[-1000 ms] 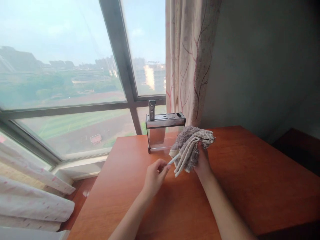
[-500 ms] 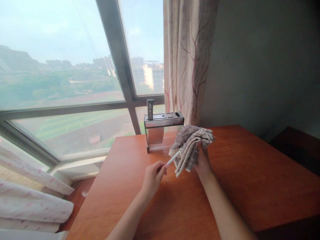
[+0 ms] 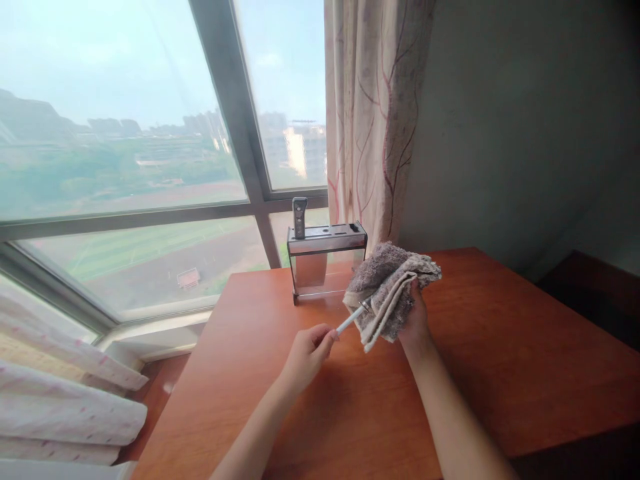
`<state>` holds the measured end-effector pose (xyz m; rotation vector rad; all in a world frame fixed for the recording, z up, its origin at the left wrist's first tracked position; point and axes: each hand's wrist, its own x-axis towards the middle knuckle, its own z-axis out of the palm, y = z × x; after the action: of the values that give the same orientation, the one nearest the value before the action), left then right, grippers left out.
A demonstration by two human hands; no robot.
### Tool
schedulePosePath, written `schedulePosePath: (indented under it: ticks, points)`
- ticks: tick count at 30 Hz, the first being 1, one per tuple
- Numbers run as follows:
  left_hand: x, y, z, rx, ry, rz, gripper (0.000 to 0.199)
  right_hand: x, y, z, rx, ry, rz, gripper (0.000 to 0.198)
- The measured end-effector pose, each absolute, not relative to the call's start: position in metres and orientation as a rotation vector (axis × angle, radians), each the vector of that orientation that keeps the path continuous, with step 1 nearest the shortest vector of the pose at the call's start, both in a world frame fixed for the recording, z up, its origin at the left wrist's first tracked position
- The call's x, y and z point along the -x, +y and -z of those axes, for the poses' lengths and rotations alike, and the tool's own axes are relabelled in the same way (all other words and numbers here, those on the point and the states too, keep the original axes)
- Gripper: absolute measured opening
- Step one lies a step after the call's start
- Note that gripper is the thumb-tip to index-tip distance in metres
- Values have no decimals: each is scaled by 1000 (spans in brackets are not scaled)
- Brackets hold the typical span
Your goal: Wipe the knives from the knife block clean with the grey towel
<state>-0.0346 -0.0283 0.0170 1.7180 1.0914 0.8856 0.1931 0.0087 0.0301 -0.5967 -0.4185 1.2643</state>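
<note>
My left hand (image 3: 311, 355) pinches the white handle of a slim white-handled tool (image 3: 350, 321). A metal part shows at its far end, which meets a folded grey-brown towel (image 3: 383, 280); whatever lies inside the folds is hidden. From the right, my right hand (image 3: 416, 321) grips the towel, most of its fingers covered by the cloth. Both hands are raised over the table. Behind them stands a clear-sided knife holder (image 3: 330, 241) with a metal top. One grey dotted handle (image 3: 299, 219) sticks up out of its left end.
The reddish-brown wooden table (image 3: 240, 400) runs under both forearms. Beyond its far edge are a large window (image 3: 125, 147) and a patterned curtain (image 3: 380, 120). A dark grey wall (image 3: 515, 133) rises on the right. Another curtain (image 3: 65, 407) bunches at the lower left.
My right hand and the towel have shifted slightly right, away from my left hand. More of the tool, including its metal part, shows outside the cloth. The knife holder has not moved.
</note>
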Motion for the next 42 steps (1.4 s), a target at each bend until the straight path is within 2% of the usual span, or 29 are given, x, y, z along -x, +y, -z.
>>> schedulePosePath:
  ticks: [7,15,28,36,42]
  points:
    - [46,-23,-19,-2149,1415,-996,31,-195,12,-36,700,-473,-1030,41]
    - [48,-25,-24,-2195,1445,-971,28,-190,12,-38,802,-405,-912,40]
    - [30,-30,-22,-1422,1037,-668,40,-205,18,-22,678,-429,-1011,37]
    - [38,-22,-19,-1898,1370,-1040,24,-194,14,-32,726,-378,-1004,34]
    - [41,-21,-16,-1805,1342,-1034,28,-195,13,-33,752,-413,-994,36]
